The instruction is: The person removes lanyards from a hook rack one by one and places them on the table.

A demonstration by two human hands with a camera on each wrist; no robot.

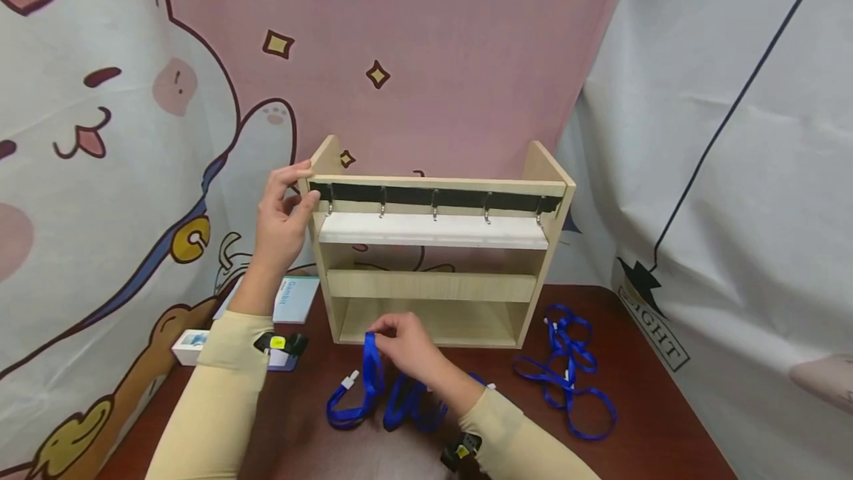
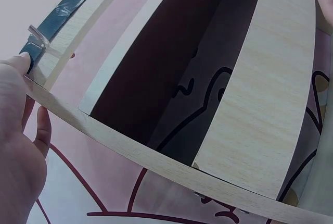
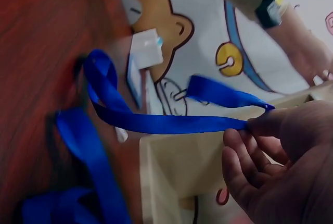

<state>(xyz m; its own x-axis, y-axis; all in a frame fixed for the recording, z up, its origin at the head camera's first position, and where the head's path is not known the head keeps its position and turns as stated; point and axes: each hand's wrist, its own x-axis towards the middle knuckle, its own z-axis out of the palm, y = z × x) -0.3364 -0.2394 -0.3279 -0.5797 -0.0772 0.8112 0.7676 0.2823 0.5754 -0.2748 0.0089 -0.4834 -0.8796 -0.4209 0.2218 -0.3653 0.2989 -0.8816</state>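
Note:
A light wooden rack stands on the table, with a row of several metal hooks on a dark strip along its upper front. My left hand grips the rack's upper left corner, thumb at the front beside the strip's end. In front of the rack, my right hand pinches a blue lanyard between thumb and fingers. The right wrist view shows the strap trailing from the fingertips. The lanyard's lower part, with a white clip, is at the tabletop. More blue lanyard lies just below the right hand.
Several tangled blue lanyards lie on the right of the dark red table. To the left are a small white box and a light blue booklet. Patterned cloth hangs behind the rack.

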